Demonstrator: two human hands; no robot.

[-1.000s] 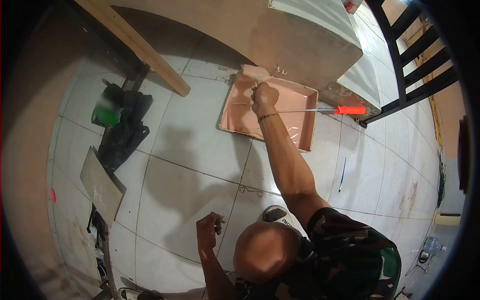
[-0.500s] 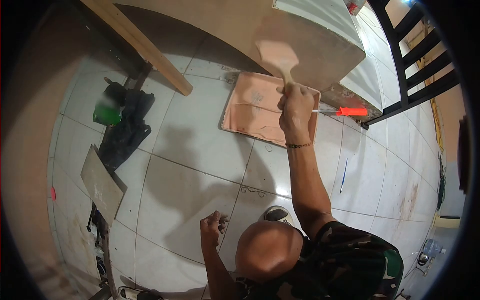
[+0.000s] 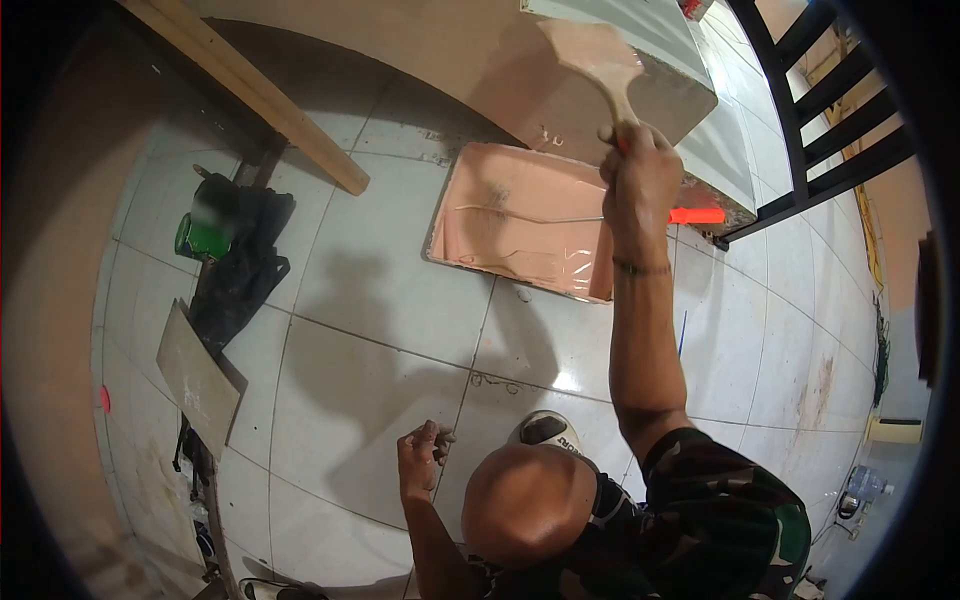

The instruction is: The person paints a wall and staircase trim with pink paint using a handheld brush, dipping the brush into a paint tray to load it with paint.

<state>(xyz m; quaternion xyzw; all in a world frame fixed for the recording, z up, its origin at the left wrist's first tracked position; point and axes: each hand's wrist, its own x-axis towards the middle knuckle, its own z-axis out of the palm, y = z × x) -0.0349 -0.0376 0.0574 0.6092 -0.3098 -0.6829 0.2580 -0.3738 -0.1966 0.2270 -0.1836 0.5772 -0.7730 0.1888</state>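
My right hand [image 3: 645,185] is wrapped round the wooden handle of a wide paintbrush [image 3: 598,62], whose broad head is coated in pale pink paint. That head is at the face of a low pink-beige wall or step [image 3: 490,75]; whether it touches is hard to tell. Below it lies a rectangular paint tray [image 3: 470,215] with pink paint inside. A thin metal rod with a bright orange-red handle [image 3: 697,216] rests across the tray, partly hidden behind my right wrist. Away from these, my left hand [image 3: 425,458] hangs above the tiles, fingers loosely curled and apart, apparently holding nothing.
A wooden post [image 3: 265,100] slants in from the upper left. On the left are a green can [image 3: 205,237], dark cloth [image 3: 240,270] and a flat board [image 3: 198,370]. Black railings [image 3: 830,130] stand at the upper right. A thin blue stick [image 3: 683,332] lies beside my right forearm.
My right hand has carried the paintbrush up and to the right along the wall face, uncovering more of the tray. The left hand has stayed nearly still.
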